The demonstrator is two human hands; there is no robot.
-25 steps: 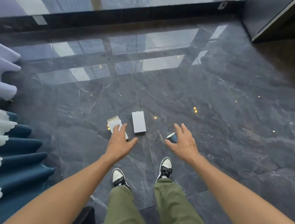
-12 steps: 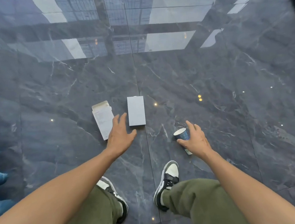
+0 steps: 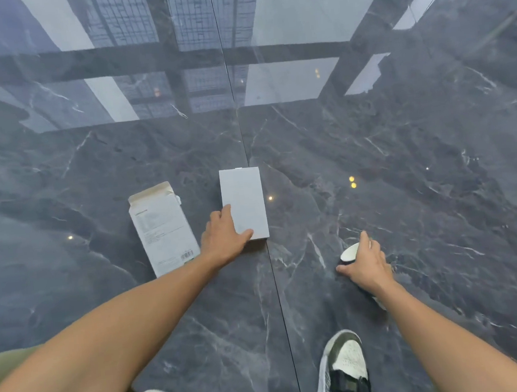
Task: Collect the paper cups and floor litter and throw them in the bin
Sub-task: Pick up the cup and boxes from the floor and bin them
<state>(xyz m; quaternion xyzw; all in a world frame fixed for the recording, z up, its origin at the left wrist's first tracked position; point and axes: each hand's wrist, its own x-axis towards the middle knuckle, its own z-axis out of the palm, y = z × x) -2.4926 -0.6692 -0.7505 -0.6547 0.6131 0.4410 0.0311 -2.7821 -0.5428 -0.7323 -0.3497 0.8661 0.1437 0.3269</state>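
Head view: left hand (image 3: 223, 235) lies spread on the near left corner of a closed white box (image 3: 245, 204). Right hand (image 3: 368, 264) curls around a paper cup (image 3: 349, 253) on the dark marble floor (image 3: 404, 167). An opened carton (image 3: 163, 229) lies just left of the box.

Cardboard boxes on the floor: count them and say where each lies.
2. The closed grey box lies flat on the floor under the left hand. The open white box lies flat just left of that hand. More may sit outside the view.
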